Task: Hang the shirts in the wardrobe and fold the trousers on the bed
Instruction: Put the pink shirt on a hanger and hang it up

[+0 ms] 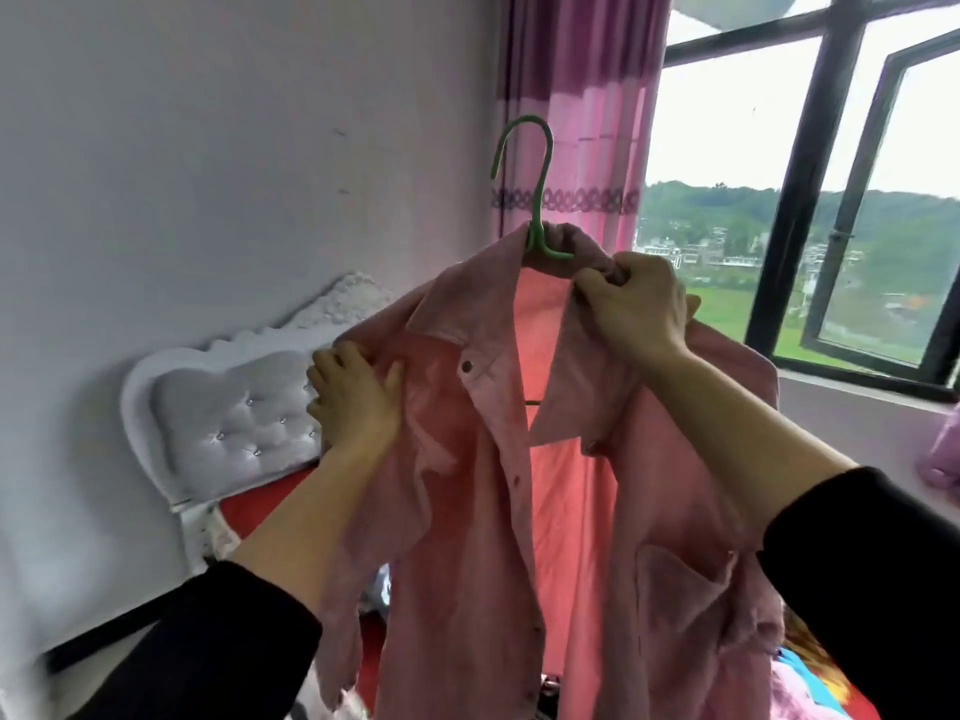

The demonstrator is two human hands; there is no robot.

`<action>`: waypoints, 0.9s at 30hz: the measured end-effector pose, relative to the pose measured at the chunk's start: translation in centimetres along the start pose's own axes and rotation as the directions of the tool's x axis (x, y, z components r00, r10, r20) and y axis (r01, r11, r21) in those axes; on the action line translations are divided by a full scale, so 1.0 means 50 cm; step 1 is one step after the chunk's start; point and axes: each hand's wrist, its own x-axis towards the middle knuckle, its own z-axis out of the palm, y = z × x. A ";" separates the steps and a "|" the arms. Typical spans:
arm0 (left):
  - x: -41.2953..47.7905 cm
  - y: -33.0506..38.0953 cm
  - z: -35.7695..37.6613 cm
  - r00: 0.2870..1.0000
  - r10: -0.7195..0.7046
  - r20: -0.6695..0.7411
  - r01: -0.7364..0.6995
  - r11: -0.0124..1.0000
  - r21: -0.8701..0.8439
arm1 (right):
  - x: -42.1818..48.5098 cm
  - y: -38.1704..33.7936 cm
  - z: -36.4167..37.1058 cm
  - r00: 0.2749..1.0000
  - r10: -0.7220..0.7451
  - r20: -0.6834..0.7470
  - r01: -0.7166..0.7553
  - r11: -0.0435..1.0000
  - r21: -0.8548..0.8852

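A pink button-up shirt [467, 511] hangs open on a green hanger [535, 200], held up in front of me over the bed. My right hand [634, 309] grips the shirt's collar together with the hanger's right arm, just below the hook. My left hand [353, 397] holds the shirt's left shoulder, fingers curled into the cloth. The hanger's lower bar shows faintly through the open front. No trousers can be made out.
A white tufted headboard [234, 413] stands against the grey wall at left, with the red bedding [249, 511] below it. A pink curtain [576, 122] hangs behind the hanger. A dark-framed window [800, 189] is at right. Colourful clothes [810, 683] lie at bottom right.
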 end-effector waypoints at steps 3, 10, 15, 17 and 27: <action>0.034 -0.051 -0.056 0.994 -0.054 -0.096 0.051 0.998 -0.029 | -0.014 -0.064 0.045 0.999 -0.024 0.024 0.023 0.998 0.056; 0.121 -0.232 -0.195 0.964 -0.157 -0.214 0.134 0.984 -0.117 | -0.088 -0.215 0.185 0.981 -0.037 0.192 -0.008 0.974 0.225; 0.201 -0.359 -0.317 0.960 -0.120 -0.253 0.089 0.987 -0.130 | -0.147 -0.316 0.292 0.968 -0.031 0.248 -0.044 0.955 0.292; 0.227 -0.414 -0.360 0.961 -0.067 -0.269 0.044 0.995 -0.088 | -0.168 -0.349 0.331 0.965 -0.024 0.260 -0.058 0.951 0.302; 0.307 -0.657 -0.597 0.974 0.137 -0.178 -0.129 0.990 0.052 | -0.274 -0.480 0.528 0.930 -0.168 0.326 0.064 0.950 0.306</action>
